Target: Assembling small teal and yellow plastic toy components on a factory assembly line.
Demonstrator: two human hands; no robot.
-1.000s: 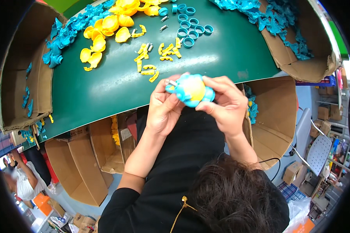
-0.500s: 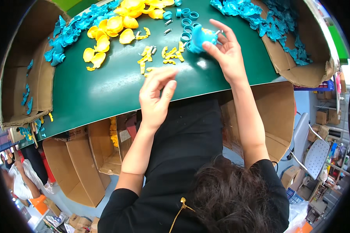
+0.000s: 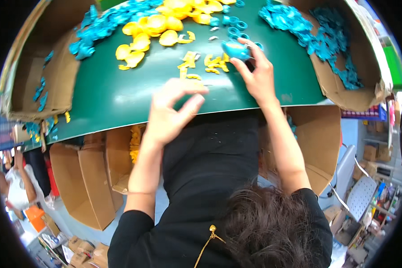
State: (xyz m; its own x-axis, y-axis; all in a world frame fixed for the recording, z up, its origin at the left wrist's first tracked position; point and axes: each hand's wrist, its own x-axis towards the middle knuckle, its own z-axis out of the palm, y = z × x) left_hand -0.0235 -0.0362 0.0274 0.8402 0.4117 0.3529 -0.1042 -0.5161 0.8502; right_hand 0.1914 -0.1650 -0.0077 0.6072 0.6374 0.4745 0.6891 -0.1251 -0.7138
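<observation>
1. Head view: a cardboard box [image 3: 60, 85] is standing at far left; blue pieces [image 3: 107, 27] are lying beside it.
2. Yellow cups [image 3: 158, 23] are heaping up on the green counter [image 3: 111, 94].
3. The left hand [image 3: 167, 111], blurred, is hovering released near the counter's front edge, thumb and fingers apart.
4. Yellow strips [image 3: 216, 62] are lying ahead, between the hands.
5. Blue rings [image 3: 233, 32] are sitting just beyond a blue toy [image 3: 234, 50].
6. The right hand [image 3: 260, 76] is grasping that toy over the counter.
7. More blue scraps [image 3: 295, 27] are spreading at right.
</observation>
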